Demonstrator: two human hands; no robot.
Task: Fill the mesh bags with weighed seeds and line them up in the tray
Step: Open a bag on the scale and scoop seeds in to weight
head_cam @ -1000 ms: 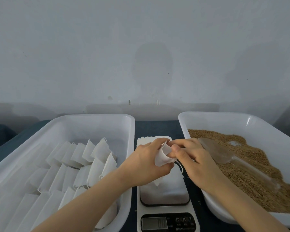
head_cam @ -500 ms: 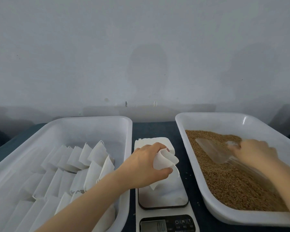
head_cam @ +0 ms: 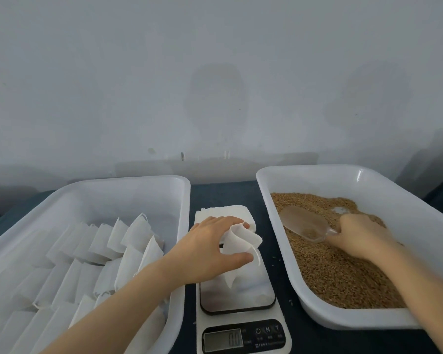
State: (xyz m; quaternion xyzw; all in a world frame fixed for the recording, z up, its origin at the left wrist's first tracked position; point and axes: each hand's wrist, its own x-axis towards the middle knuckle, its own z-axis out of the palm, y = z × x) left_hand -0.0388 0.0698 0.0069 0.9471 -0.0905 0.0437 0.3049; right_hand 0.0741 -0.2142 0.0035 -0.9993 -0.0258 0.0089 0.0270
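On the bench (head_cam: 223, 198), the left tray (head_cam: 113, 185) is already lined with rows of white bags (head_cam: 128, 236), with room left at its far end. The right tray (head_cam: 317, 172) is well stocked with seeds (head_cam: 343, 272). Zero is shown on the scale (head_cam: 241, 325). An empty mesh bag (head_cam: 241, 238) is held open above it in the grip of the left hand (head_cam: 207, 249). The scoop (head_cam: 304, 224), lying in the seeds, is enclosed at its handle by the grip of the right hand (head_cam: 361, 236). Filling, weighing and placing are judged outstanding.

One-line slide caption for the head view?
Left hand holds a mesh bag over the scale; right hand grips the scoop in the seeds.
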